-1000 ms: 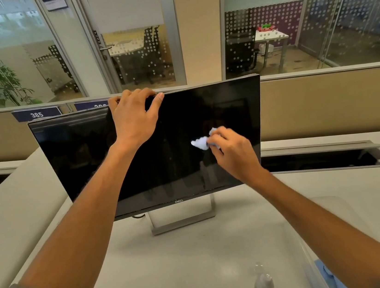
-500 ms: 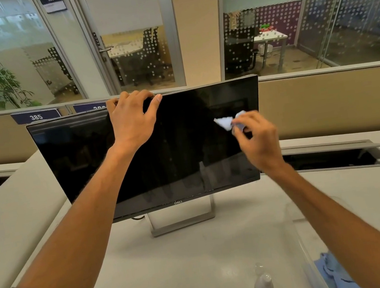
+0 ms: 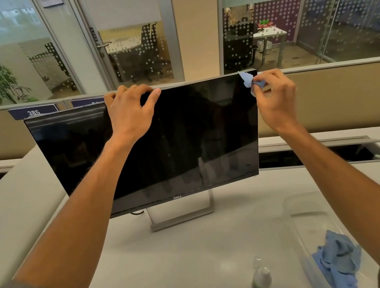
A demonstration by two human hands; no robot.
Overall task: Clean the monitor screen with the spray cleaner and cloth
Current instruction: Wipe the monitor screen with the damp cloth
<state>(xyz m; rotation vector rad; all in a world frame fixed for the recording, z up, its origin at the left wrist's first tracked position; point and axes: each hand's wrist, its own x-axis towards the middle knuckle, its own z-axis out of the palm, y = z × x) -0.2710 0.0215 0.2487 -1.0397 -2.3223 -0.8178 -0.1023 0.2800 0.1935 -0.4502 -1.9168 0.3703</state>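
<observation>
Since the earlier frame, the right hand (image 3: 275, 98) had carried the cloth (image 3: 249, 82) up from mid-panel to the monitor screen (image 3: 183, 139) at its top right corner, fingers pinched on the small blue wad. Left hand (image 3: 130, 118) gripped the top edge, steadying it. Unwiped glass lay leftward and below, along the panel's long horizontal axis (right hand nearer). Spray cleaner (image 3: 261, 279) stood upright on the desk (image 3: 176, 266), near the body.

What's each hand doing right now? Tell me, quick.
Left hand: closed in a grip over the top edge of the monitor.
Right hand: closed, pinching the small blue cloth at the monitor's top right corner.
</observation>
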